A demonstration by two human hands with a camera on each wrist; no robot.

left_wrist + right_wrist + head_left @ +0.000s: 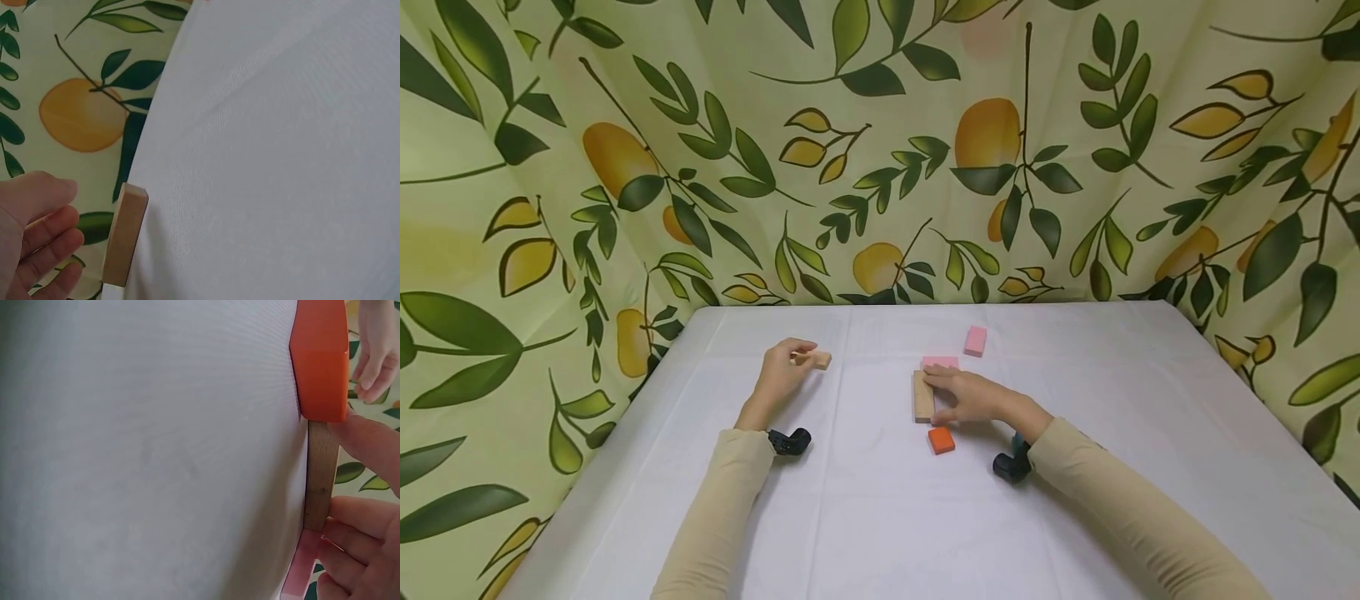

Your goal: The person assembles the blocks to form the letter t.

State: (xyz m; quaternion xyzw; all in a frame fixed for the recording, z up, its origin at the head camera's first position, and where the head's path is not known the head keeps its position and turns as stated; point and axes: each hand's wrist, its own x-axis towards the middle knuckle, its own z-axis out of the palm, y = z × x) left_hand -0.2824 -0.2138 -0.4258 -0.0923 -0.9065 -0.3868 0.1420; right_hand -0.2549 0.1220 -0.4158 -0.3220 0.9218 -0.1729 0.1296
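At the table's left, my left hand (781,371) is over a wooden block (820,360). In the left wrist view its loosely bent fingers stand apart from that block (126,234). My right hand (973,396) holds a longer wooden block (923,398) by its ends, with the thumb at the near end and fingertips at the far end. Against the far end lies a pink block (940,362), partly hidden by the fingers. An orange block (942,440) lies just nearer than the wooden one.
Another pink block (975,341) lies apart, farther back on the white tablecloth (880,517). Behind the table hangs a leaf-and-fruit patterned curtain (910,208). Dark wrist cameras (790,442) sit at both sleeves.
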